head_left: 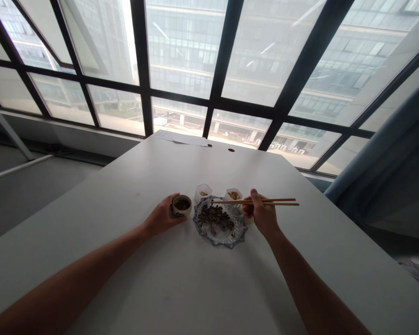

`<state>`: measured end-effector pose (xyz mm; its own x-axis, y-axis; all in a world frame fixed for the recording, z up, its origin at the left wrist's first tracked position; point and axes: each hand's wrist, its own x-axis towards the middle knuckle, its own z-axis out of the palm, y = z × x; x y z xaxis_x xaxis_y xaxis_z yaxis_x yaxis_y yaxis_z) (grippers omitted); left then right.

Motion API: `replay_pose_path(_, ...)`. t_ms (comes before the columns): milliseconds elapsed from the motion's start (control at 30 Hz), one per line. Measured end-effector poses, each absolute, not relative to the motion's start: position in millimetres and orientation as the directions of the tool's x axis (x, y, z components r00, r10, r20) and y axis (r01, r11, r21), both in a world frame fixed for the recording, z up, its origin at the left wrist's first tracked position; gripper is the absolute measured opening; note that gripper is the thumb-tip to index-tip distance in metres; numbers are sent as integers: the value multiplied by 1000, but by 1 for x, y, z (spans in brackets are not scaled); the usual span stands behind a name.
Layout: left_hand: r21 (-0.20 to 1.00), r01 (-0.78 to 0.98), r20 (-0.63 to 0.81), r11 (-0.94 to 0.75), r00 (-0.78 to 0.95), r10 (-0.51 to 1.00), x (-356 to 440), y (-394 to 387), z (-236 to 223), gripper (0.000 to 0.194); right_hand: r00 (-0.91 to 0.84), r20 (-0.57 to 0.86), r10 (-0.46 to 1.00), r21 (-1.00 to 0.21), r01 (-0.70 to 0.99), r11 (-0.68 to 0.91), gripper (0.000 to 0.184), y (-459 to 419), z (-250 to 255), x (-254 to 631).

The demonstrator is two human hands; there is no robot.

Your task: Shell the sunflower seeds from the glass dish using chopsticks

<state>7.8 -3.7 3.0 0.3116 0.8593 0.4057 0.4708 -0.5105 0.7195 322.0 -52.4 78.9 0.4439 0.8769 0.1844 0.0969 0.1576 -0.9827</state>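
Apparently partway: dark striped seeds (214, 215) heap the scalloped clear-glass plate (226, 241), between side edges of the white table (181, 288).
Left hand (161, 216) clasps a round cream cup (182, 213), dark inside; right hand (264, 216) pinches wooden chopsticks (230, 202).

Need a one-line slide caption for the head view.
Left hand around a small cup, right hand holding chopsticks over a glass dish of dark, seed-like pieces.
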Motion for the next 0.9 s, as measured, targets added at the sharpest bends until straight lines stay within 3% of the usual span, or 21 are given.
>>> replay_pose_path(133,723,473,401,-503,306,864,8,-4,3,81,441,220,870,-974,41,225,62,-58,87,315)
replay_pose_path(300,722,463,407,-513,316,857,8,-4,3,80,287,368,884,-929,70,364,59,-66,94,275)
replay_pose_path(433,716,454,426,-531,319,847,8,-4,3,79,109,368,923,-925,142,352,58,-60,99,255)
replay_pose_path(667,717,472,403,-513,320,857,8,-7,6,79,255,392,884,-903,292,316,61,-59,105,296)
replay_pose_path(900,720,485,393,-496,304,868,7,-8,6,80,34,397,917,-833,433,344,53,-58,90,307)
